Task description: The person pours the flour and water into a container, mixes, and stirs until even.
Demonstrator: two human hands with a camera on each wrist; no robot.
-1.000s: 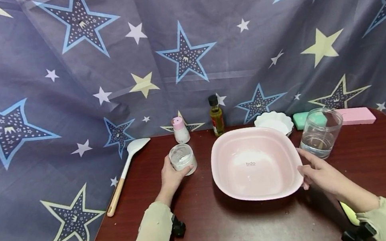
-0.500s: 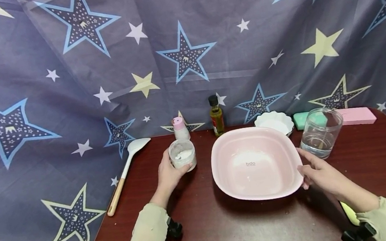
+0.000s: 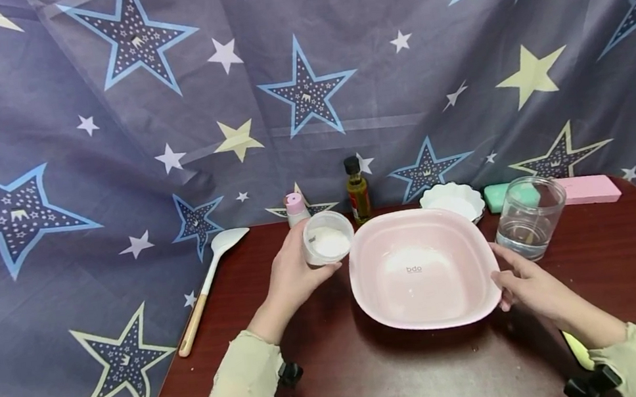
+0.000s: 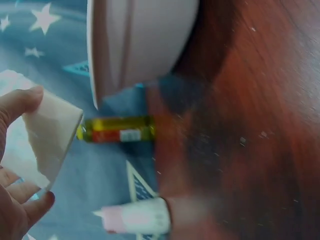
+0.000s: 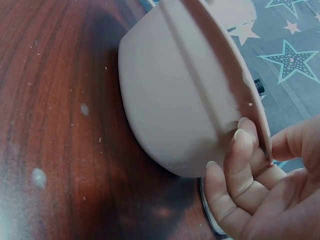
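Observation:
My left hand (image 3: 289, 278) grips a clear cup (image 3: 327, 238) partly filled with white powder, raised and tilted toward the pink basin (image 3: 414, 279). The cup's edge overlaps the basin's left rim in the head view. In the left wrist view the thumb and fingers wrap the cup (image 4: 52, 127), and the powder slopes along its inside. My right hand (image 3: 525, 282) pinches the basin's right rim, thumb on top and fingers curled beneath, as the right wrist view shows. Nothing lies inside the basin, which bears the letters "bdo".
Behind stand a pink-capped shaker (image 3: 296, 208) and an oil bottle (image 3: 357, 190). A white scalloped dish (image 3: 452, 198), green block (image 3: 495, 198), pink block (image 3: 591, 189) and glass of water (image 3: 529, 222) are at the right. A white spatula with wooden handle (image 3: 209, 284) lies left.
My left hand has lifted the cup and carried it right, toward the basin, while tilting its mouth that way. The right hand and basin have hardly moved.

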